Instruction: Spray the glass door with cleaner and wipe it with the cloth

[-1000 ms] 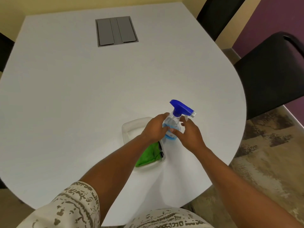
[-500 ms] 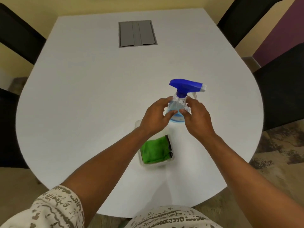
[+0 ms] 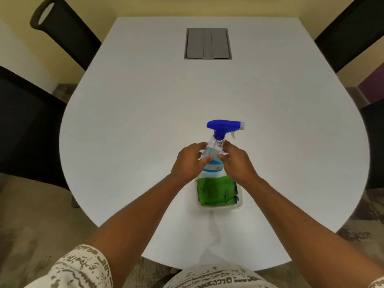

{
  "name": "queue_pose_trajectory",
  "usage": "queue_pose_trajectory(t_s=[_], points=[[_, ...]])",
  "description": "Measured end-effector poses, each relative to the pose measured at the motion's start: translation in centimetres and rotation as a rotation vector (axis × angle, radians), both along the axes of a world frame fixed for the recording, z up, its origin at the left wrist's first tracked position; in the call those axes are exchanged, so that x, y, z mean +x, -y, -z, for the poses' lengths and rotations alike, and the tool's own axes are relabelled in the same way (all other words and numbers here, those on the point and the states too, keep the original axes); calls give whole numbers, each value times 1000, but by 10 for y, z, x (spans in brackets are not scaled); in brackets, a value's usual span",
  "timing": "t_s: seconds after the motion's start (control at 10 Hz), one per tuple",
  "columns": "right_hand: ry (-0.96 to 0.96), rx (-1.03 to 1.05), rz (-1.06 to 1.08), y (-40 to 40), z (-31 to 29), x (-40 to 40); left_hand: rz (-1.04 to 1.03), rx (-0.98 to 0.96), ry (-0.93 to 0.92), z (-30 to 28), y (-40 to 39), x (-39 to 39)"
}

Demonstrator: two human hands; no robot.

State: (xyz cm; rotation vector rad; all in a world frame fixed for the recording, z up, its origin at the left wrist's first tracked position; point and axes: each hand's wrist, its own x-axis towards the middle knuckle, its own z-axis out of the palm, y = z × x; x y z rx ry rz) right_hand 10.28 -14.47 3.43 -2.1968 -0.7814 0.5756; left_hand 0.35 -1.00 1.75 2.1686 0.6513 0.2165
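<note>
Spray bottle (blue trigger head) stands upright on the tabletop, gripped by my left hand and right hand, just behind the green cloth in its tray.

Short cream sleeves, grey-brown speckled print, bare forearms

Legible text — none; spray bottle carries a pale band low on its clear body, its print too blurred to read; patterned sleeve and shirt front bear dark letter-like marks — smeared and undecipherable; no numbers, brands or signs elsewhere
</note>
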Motion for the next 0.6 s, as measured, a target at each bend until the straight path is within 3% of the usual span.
queue_pose_trajectory(t_s=[0.3,0.6], points=[[-34,-28,33,6,28,-3,33,-65,-78,14,3,3],[122,-269,-68,28,31,11,169,52,-154,18,-4,-3]])
